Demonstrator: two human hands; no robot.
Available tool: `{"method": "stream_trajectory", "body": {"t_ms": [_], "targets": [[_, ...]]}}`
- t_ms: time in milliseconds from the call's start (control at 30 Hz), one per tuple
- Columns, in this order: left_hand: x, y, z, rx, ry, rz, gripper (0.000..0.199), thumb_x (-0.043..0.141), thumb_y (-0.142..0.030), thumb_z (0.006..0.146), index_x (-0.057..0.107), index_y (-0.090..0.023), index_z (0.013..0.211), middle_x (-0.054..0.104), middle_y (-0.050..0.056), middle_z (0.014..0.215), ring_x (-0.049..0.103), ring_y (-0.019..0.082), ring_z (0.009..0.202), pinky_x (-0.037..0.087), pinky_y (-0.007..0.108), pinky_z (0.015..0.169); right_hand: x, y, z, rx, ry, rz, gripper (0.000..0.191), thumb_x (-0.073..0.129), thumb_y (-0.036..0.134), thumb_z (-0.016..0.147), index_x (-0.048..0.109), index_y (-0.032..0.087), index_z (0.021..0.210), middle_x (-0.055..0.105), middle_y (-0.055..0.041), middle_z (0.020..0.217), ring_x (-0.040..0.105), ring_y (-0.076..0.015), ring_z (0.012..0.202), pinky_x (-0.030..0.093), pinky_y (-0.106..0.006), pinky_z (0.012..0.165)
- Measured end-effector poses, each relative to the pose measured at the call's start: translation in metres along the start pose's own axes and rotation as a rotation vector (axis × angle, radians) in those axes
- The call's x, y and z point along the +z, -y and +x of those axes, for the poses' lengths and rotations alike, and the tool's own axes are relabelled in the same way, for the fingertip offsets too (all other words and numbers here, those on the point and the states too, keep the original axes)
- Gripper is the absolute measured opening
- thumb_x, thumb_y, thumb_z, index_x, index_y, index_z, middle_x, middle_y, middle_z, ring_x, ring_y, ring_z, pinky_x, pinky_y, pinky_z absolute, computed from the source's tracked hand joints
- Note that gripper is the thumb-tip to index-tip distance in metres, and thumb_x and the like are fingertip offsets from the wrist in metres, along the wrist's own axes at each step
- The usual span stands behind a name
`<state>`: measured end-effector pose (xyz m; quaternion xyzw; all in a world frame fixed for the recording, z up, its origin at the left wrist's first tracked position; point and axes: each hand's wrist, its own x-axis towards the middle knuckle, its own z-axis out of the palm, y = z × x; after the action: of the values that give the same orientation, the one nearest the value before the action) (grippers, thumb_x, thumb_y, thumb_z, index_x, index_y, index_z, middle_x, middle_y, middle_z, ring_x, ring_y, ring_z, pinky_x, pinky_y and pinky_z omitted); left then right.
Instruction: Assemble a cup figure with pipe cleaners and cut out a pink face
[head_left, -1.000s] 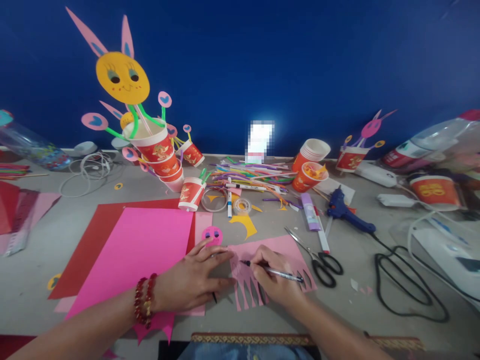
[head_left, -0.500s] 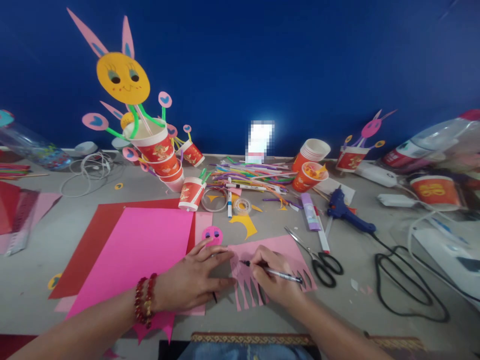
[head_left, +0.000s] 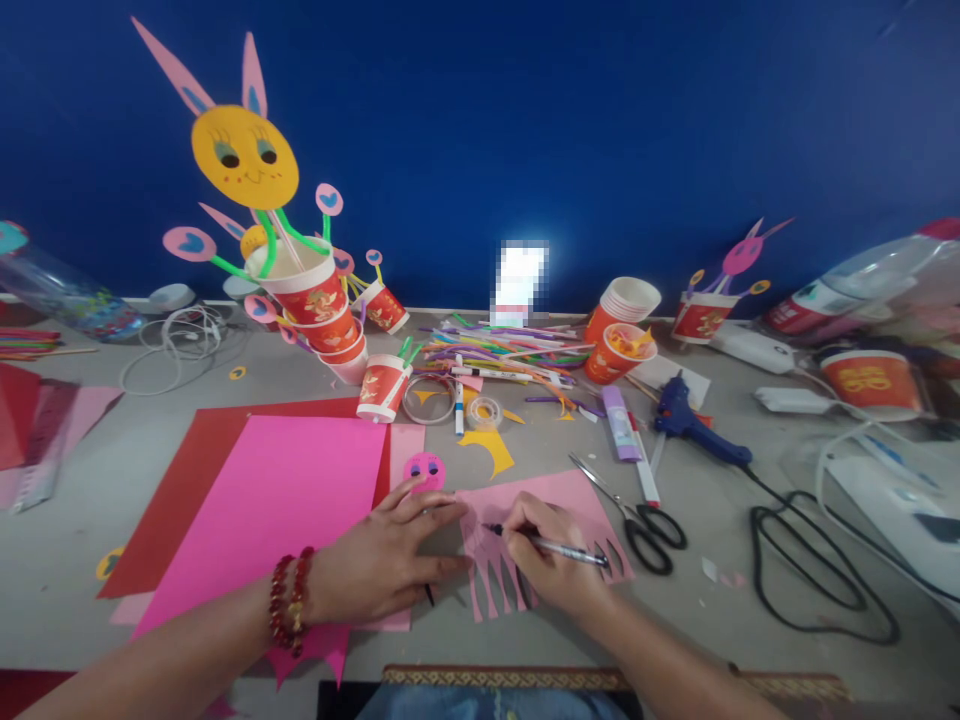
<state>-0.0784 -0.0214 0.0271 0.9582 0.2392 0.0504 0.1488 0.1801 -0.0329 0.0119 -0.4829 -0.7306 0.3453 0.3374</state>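
Observation:
My right hand (head_left: 551,550) grips a pen (head_left: 562,548) with a dark grip, its tip on a light pink sheet (head_left: 566,490). That sheet has curved pointed cut-outs along its near edge and faint drawn lines near the tip. My left hand (head_left: 390,550) lies flat with fingers spread, its fingertips at the sheet's left edge. A thin dark tip shows under this hand; the rest of it is hidden. Just beyond the left fingers is a small pink paper face (head_left: 424,471). To the right of the sheet lie black-handled scissors (head_left: 649,535).
Bright pink paper (head_left: 300,490) covers red paper at left. Decorated paper cups (head_left: 311,290) stand behind it. Pipe cleaners (head_left: 510,350), a tape roll (head_left: 484,411) and a glue stick (head_left: 619,425) lie further back. A blue glue gun (head_left: 694,425) trails a black cord at right.
The pen tip has shifted slightly to the right on the light pink sheet along with my right hand. My left hand stays where it was.

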Motion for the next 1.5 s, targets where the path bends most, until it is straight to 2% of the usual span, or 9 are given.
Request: {"method": "stream_trajectory", "body": {"t_ms": [1500], "targets": [[-0.0023,0.0009,0.0008,0.013,0.012,0.004,0.056,0.068,-0.023,0.086,0.052,-0.039,0.137,0.037,0.004,0.155,0.031,0.031,0.143,0.017,0.057,0.12,-0.0037,0.0021,-0.0016,-0.034,0.037,0.074,0.017,0.044,0.014,0.076,0.04,0.023,0.063,0.04,0.0065,0.054,0.04,-0.0114,0.047,0.029,-0.023,0.05]]}}
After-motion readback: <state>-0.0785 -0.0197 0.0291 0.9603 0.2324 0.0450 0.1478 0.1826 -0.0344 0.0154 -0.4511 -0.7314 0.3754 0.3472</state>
